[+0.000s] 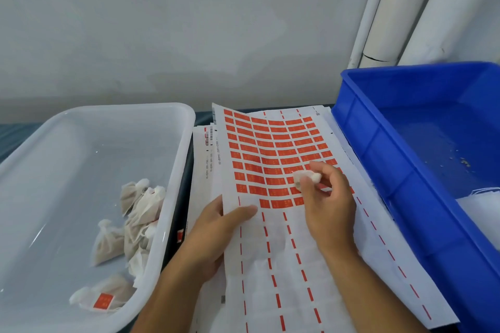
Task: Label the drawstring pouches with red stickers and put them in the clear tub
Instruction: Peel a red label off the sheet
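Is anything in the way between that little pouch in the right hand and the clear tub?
Only the left hand, holding the sticker sheet; the pouch would pass over them to the tub.

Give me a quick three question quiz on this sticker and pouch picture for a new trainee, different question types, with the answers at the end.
1. True or false: the clear tub already holds several pouches.
2. Which hand grips the left edge of the sticker sheet? A) left hand B) right hand
3. Fill in: the right hand pinches a small white ____ over the red stickers.

Key
1. True; one pouch near the front shows a red sticker.
2. A.
3. Pouch.
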Demonstrator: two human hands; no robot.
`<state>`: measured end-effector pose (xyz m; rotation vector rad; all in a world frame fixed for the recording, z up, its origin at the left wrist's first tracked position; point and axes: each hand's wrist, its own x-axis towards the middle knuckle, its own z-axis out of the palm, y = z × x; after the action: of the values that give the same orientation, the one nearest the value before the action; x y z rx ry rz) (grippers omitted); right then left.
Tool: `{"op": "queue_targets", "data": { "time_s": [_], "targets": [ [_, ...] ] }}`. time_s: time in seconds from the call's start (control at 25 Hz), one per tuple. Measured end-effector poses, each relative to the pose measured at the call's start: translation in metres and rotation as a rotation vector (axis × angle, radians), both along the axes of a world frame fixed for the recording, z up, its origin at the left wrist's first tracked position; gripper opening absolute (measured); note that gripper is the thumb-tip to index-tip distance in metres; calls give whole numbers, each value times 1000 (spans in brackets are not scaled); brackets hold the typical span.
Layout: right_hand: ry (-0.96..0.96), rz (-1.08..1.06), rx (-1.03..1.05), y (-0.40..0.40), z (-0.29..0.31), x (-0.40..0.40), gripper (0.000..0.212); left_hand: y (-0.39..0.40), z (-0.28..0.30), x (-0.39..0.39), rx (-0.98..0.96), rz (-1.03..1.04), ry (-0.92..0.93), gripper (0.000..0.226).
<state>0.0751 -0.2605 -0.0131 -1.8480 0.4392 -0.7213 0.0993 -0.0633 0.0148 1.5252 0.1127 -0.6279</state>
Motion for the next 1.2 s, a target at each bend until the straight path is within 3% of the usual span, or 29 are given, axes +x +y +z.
{"op": "queue_targets", "data": {
  "time_s": [0.08, 0.28, 0.4, 0.52, 0.8, 0.92, 1.2],
  "targets": [
    [11, 9, -97, 3, 2, -1, 31, 2, -4, 2, -11, -17, 27, 30],
    [-107, 37, -567, 15, 7, -9, 36, -1, -12, 6, -35, 37, 65, 25],
    [126, 278, -520, 27, 7, -19, 51, -3, -15, 6, -59, 57, 64, 25],
    [250, 315, -501, 31, 2, -20, 58, -5, -16, 5, -53, 34, 12, 32],
    [204, 301, -378, 31, 4, -21, 50, -10, -17, -2, -22, 76, -76, 25],
    [205, 302, -311, 32, 7, -20, 36, -13, -14, -6, -22, 53, -137, 24],
    [170, 292, -318, 29, 7, -20, 32, -14, -10, -7, 68, 19, -335, 38]
  ]
}}
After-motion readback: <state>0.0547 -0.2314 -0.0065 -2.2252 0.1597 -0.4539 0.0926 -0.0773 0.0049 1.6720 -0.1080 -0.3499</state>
